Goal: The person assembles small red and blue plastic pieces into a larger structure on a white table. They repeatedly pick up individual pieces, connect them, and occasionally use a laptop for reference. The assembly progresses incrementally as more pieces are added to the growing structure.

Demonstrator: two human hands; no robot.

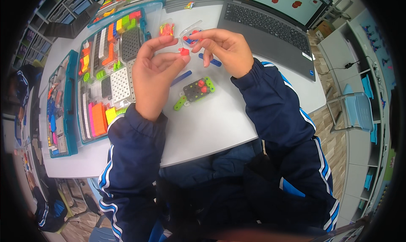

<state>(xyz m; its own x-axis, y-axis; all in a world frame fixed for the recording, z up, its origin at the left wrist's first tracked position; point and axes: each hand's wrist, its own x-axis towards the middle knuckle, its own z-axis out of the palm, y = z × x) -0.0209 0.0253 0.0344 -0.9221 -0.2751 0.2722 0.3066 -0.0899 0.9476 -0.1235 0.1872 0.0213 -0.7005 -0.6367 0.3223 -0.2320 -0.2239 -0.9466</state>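
My left hand is raised over the table and pinches a small red plastic building piece between thumb and fingers. Close to its right, my right hand has thumb and forefinger drawn together; whether a tiny part sits between them I cannot make out. Behind these fingertips is a small clear container with red and blue pieces. Below the hands lies a built block assembly in dark grey and lime green, with red pegs on top. A blue strip and another blue strip lie nearby.
An open teal-edged case of sorted colourful building parts fills the table's left, with another parts case beyond it. A grey laptop stands open at the back right. A small bag of red and yellow pieces lies behind my left hand.
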